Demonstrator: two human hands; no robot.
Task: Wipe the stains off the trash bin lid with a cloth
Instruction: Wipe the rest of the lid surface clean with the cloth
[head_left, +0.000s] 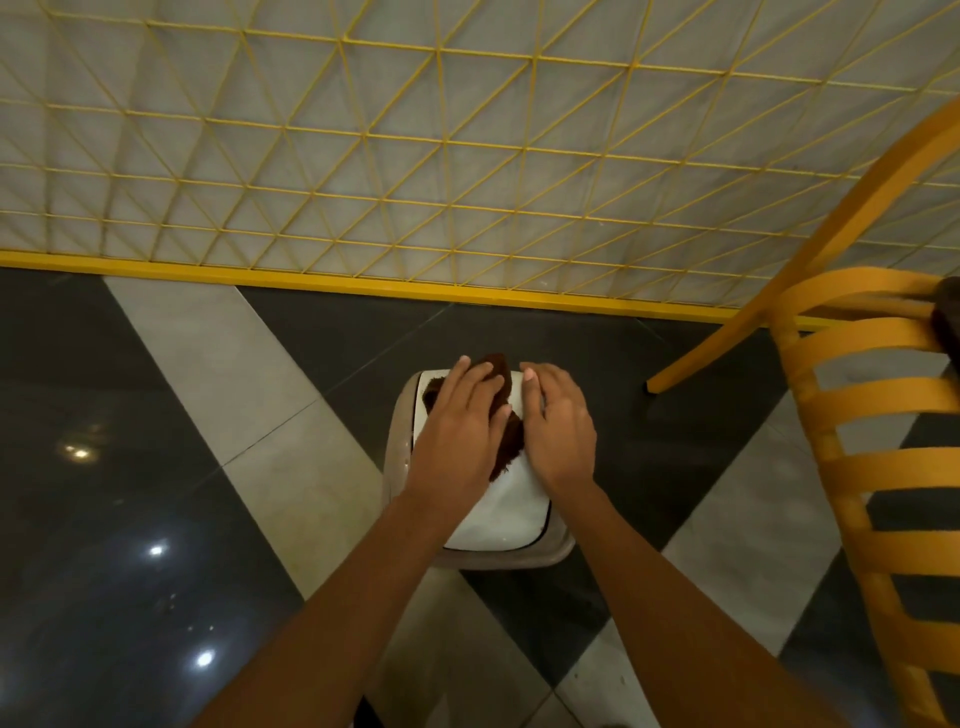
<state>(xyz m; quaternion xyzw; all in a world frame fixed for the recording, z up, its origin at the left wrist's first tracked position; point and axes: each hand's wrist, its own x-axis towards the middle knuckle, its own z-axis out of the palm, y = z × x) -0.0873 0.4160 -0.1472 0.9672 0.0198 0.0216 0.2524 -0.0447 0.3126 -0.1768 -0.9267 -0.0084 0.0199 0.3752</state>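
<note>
The trash bin (399, 431) is standing on the floor (218, 364) just below the middle of the view, and its white lid (498, 514) is facing up at the camera. A dark brown cloth (500, 370) is lying on the lid, bunched at the lid's 12 o'clock end and trailing in a narrow strip toward 6 o'clock between the two hands. The left hand (462, 415) is pressing down on the cloth, its fingers straight and close together and pointing toward 1 o'clock, curling round nothing. The right hand (561, 426) is lying flat at the cloth's 3 o'clock side, its fingers also straight and pointing toward 11 o'clock; its palm is resting on the lid, and its inner edge is meeting the cloth's strip (whether it is pressing on the cloth or only touching it, I cannot tell). The half of the lid toward 6 o'clock is showing bare white between the forearms.

The floor is showing large dark and pale tiles in slanted bands, and light spots are glinting on the dark tile at the bin's 8 o'clock. A yellow lattice fence (415, 156) is running across the view at 12 o'clock, well apart from the bin. A yellow slatted chair (872, 467) is standing at the bin's 3 o'clock, one leg planted near the bin at 2 o'clock.
</note>
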